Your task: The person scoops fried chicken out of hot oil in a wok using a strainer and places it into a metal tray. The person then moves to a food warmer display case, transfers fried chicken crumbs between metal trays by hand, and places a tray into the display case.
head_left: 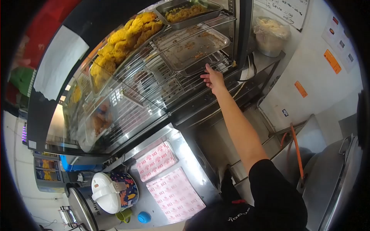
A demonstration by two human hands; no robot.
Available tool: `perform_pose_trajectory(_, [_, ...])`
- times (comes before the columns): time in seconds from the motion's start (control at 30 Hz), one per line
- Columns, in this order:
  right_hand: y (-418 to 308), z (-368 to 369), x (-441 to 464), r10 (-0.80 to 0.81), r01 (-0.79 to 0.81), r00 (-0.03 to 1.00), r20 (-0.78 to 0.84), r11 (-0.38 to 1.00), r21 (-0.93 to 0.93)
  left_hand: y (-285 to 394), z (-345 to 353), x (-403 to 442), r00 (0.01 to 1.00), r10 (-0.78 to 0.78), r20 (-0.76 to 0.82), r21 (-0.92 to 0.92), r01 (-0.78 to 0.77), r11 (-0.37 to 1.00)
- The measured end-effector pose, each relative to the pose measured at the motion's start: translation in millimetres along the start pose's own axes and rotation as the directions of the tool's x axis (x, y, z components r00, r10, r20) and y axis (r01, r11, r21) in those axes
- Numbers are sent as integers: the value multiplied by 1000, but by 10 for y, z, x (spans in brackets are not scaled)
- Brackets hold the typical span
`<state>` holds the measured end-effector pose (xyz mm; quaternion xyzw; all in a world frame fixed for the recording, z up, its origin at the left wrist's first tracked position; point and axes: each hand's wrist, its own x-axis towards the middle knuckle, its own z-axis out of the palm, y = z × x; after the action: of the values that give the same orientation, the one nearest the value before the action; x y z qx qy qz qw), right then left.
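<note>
Evidently I'm at the reaching step, my right grip [214, 80] loosely curled with nothing visible in it, near the crumb-strewn tray [192, 45] in the far cabinet [241, 34]; any hold calls for closing fingers.

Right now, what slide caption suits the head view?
Right hand extended near a crumb-strewn tray in a food display case.

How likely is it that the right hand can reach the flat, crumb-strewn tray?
Probably yes: the right hand is near the flat tray, and the display case looks open here, with the tray's near rim uncovered.
</note>
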<state>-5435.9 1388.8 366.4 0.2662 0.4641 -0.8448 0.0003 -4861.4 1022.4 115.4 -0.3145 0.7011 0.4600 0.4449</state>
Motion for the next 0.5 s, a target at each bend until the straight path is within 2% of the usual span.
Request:
perform_pose_trajectory(0.1, [55, -26, 205, -144, 144, 990, -9, 989, 37, 10, 1, -60, 1000, -9, -9, -5, 9, 1000])
perform_pose_trajectory(0.2, [70, -87, 122, -236, 250, 963, -129, 962, 106, -12, -6, -94, 1000, -18, -18, -15, 17, 1000])
perform_pose_trajectory(0.23, [89, -172, 43, -240, 256, 955, -173, 964, 75, -22, -10, -104, 1000, -17, -12, -17, 17, 1000])
perform_pose_trajectory(0.33, [142, -456, -472, -245, 269, 959, -141, 944, 191, -81, -12, -156, 1000, -20, -12, -16, 20, 1000])
perform_pose_trajectory(0.5, [214, -1061, -1327, -310, 318, 946, -95, 945, 79, -298, 0, -250, 1000, -12, 13, 29, 11, 1000])
